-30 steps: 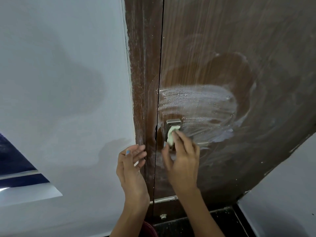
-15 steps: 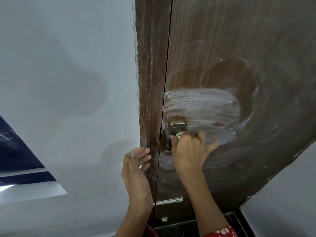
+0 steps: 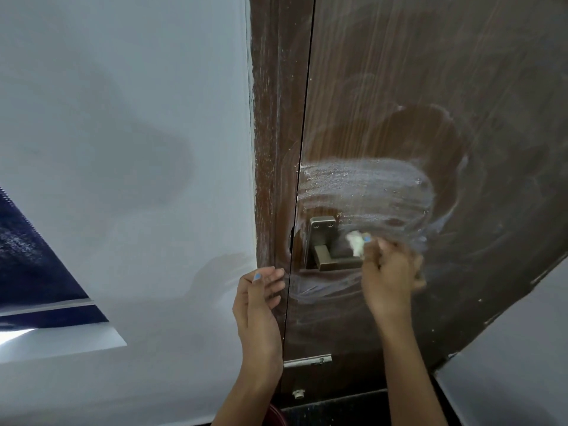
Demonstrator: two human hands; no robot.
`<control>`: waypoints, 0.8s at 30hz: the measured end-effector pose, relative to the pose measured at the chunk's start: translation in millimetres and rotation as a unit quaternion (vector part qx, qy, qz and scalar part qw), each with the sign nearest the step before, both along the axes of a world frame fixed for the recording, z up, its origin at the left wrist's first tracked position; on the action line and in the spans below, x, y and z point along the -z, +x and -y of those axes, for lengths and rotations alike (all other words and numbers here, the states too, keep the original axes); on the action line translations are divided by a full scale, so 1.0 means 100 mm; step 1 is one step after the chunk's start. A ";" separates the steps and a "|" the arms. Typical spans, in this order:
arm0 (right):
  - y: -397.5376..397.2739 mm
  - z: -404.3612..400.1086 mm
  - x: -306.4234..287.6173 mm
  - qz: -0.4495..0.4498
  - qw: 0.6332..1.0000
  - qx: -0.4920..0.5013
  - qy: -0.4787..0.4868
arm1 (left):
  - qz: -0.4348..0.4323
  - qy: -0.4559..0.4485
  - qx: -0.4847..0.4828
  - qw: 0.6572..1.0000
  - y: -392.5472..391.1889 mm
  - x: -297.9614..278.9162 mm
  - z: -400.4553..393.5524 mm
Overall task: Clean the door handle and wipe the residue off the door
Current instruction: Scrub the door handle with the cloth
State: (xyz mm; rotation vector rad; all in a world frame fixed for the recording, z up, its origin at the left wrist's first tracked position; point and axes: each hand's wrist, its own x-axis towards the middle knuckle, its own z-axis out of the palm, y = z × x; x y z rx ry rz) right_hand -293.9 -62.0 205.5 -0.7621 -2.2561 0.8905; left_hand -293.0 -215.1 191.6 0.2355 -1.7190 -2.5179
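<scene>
One square metal door handle (image 3: pixel 333 255) — white smears above — right hand (image 3: pixel 388 272) pinching a pale cloth (image 3: pixel 356 242).

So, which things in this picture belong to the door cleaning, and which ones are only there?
Part of the job:
- door handle
- white residue smeared on the door
- pale wad, pinched by the right hand

Just there:
- white wall
- door frame
- left hand, open by the frame
</scene>
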 end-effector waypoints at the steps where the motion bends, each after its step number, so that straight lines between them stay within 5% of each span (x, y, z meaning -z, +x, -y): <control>1: 0.01 0.03 0.03 0.011 0.997 0.059 0.048 | 0.002 -0.003 0.002 1.000 -0.01 0.01 -0.01; 6: -0.20 0.42 0.13 0.095 0.986 0.036 0.136 | 0.001 -0.010 0.013 1.000 -0.02 0.05 -0.04; 10: -0.22 0.47 0.20 0.023 0.981 0.036 0.188 | 0.005 -0.009 0.023 1.000 -0.03 0.09 -0.09; 17: -0.06 0.18 0.08 0.047 0.989 -0.035 0.139 | 0.055 0.004 0.173 0.983 -0.12 0.13 -0.24; 21: -0.12 0.21 0.02 -0.142 0.982 -0.039 0.117 | 0.096 0.064 0.219 0.969 -0.20 0.10 -0.28; 24: -0.25 0.31 0.10 -0.201 0.963 -0.080 0.162 | 0.132 0.113 0.217 0.961 -0.23 0.08 -0.31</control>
